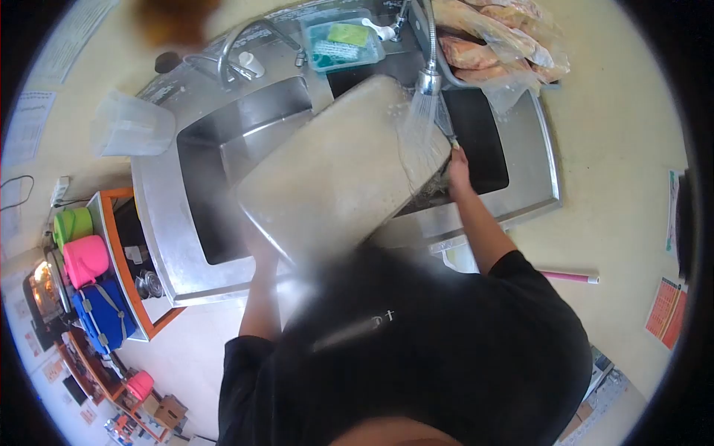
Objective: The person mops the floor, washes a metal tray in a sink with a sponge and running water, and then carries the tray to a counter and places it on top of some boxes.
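A large, pale rectangular tray [327, 163] is tilted over the double sink, held between my two hands. My right hand [459, 175] is closed on its right edge, with the thumb side showing. At its lower left corner my left hand [262, 249] grips the edge; haze blurs it and its fingers are mostly hidden. Water runs from the spray head [428, 80] of a hanging hose onto the tray's upper right end and spreads across the surface. Part of the left sink basin [216, 163] shows beneath the tray, as does the right basin [487, 149].
Behind the sink stand a curved faucet [223, 56] and a teal plastic tub [320, 56] with a sponge. A translucent container [134, 126] sits on the left. Bagged raw meat [498, 52] fills a bin at the back right. Colourful bags [85, 256] lie on a left shelf.
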`<state>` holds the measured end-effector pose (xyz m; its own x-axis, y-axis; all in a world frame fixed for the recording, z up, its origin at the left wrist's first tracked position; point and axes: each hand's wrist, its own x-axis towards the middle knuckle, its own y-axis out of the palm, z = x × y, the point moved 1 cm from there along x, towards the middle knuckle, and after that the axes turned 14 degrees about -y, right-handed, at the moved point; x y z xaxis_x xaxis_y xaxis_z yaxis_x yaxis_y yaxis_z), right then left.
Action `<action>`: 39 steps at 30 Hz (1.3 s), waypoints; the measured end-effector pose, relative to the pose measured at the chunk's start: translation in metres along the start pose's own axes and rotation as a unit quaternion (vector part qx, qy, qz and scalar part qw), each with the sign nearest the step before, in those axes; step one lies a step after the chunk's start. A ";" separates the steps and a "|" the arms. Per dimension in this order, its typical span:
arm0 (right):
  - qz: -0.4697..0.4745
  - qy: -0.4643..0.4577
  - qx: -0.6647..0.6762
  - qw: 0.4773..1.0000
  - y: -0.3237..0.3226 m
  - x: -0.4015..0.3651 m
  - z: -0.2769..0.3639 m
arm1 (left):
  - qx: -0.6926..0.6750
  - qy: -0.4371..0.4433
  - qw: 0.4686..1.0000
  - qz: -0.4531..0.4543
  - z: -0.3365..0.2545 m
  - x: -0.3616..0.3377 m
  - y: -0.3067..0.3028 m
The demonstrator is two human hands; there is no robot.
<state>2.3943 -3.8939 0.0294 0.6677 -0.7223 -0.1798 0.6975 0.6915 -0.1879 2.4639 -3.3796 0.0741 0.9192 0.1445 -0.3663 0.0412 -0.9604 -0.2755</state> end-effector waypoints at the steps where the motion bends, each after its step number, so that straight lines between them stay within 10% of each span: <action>1: -0.053 -0.001 -0.006 0.999 0.011 -0.020 -0.003 | -0.002 -0.013 1.000 -0.028 0.003 0.001 0.008; 10: 0.150 0.068 0.219 0.962 0.063 -0.172 0.043 | 0.014 -0.059 0.986 -0.154 -0.051 -0.034 0.077; 16: 0.017 0.012 0.076 0.997 0.055 -0.106 -0.009 | 0.192 -0.017 0.970 -0.147 -0.005 -0.019 0.062; 17: -0.022 -0.018 0.042 0.999 0.048 -0.076 -0.001 | 0.037 -0.130 0.988 -0.070 -0.060 -0.045 0.075; 20: -0.089 -0.181 -0.018 0.979 0.024 0.028 -0.017 | 0.032 -0.026 0.988 -0.151 -0.023 -0.028 0.071; 26: 0.144 -0.467 -0.259 0.833 0.021 -0.036 0.027 | 0.105 0.025 0.978 -0.180 -0.016 -0.006 0.071; 33: 0.324 -0.541 -0.129 0.765 0.106 -0.198 0.132 | 0.200 -0.022 0.973 -0.109 -0.108 0.009 0.088; 35: 0.318 -0.565 -0.144 0.748 0.130 -0.165 0.128 | 0.290 0.120 0.943 -0.108 -0.074 0.027 0.084; 39: 0.233 -0.504 -0.298 0.776 0.191 -0.055 0.154 | 0.247 0.068 0.963 -0.081 -0.064 0.032 0.083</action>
<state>2.5307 -3.7222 0.1521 0.8852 0.1820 0.4282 0.2753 0.5370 -0.7974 2.5219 -3.4694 0.0964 0.9603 0.2193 -0.1726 0.0288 -0.6930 -0.7204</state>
